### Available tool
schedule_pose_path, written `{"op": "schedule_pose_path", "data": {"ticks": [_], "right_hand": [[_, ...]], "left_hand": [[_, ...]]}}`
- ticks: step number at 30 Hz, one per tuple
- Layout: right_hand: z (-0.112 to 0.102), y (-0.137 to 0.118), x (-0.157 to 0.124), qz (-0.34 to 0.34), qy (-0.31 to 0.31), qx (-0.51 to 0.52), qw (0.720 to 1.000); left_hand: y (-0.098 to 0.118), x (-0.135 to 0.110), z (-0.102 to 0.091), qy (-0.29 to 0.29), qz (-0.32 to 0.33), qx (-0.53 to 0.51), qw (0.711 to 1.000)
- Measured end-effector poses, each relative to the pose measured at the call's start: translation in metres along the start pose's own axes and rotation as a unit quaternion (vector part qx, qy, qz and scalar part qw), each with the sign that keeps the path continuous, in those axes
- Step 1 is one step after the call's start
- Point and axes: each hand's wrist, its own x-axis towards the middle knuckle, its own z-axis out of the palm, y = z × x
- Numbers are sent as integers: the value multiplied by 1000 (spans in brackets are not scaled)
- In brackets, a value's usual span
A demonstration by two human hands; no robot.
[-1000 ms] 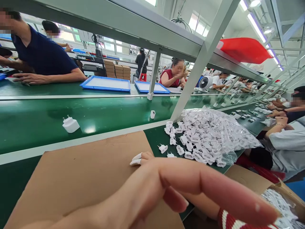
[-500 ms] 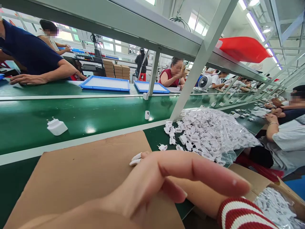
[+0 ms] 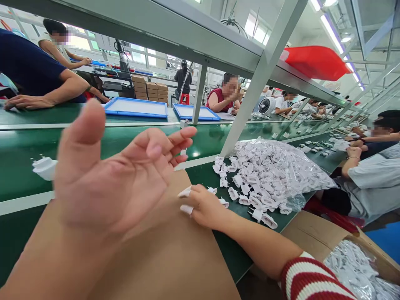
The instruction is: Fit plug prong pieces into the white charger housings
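My left hand (image 3: 115, 187) is raised large in the foreground over the cardboard sheet (image 3: 162, 250). Its palm faces up, the thumb stands apart from the fingers, and nothing lies in it. My right hand (image 3: 206, 207) rests at the cardboard's right edge, two fingertips in white covers and spread apart, with nothing visible between them. A few loose white plug housings (image 3: 233, 193) lie just beyond it. Past my left hand, a white plug adapter (image 3: 44, 168) sits on the green belt (image 3: 18, 154), partly hidden by that hand.
A clear plastic bag (image 3: 278, 166) spills many white plug housings at the right. An open cardboard box (image 3: 325, 229) holds more white parts below. A slanted metal post (image 3: 243, 116) rises beside the belt. Blue-rimmed trays (image 3: 136, 108) and co-workers are across the line.
My left hand has turned from hanging over the foreground to palm up and moved left. The right hand now shows fully. The adapter at the left appears farther left in view.
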Motion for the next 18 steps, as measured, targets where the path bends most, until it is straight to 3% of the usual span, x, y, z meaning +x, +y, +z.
{"op": "schedule_pose_path", "data": {"ticks": [3, 7, 10, 14, 16, 18], "right_hand": [[-26, 12, 0, 109, 28, -160, 981], [-43, 31, 1, 226, -59, -225, 946], [-42, 38, 5, 218, -75, -163, 959], [-27, 38, 14, 131, 31, 9, 991], [-17, 37, 18, 125, 72, 126, 981], [-9, 36, 22, 158, 95, 253, 950]], "left_hand": [[-16, 35, -2, 17, -50, -116, 992], [-52, 55, -11, 43, -117, -186, 975], [-82, 65, -14, 57, -171, -181, 967], [-135, 86, -12, 96, -226, -16, 969], [-165, 100, -11, 96, -238, 95, 962], [-190, 114, -11, 34, -224, 221, 949]]}}
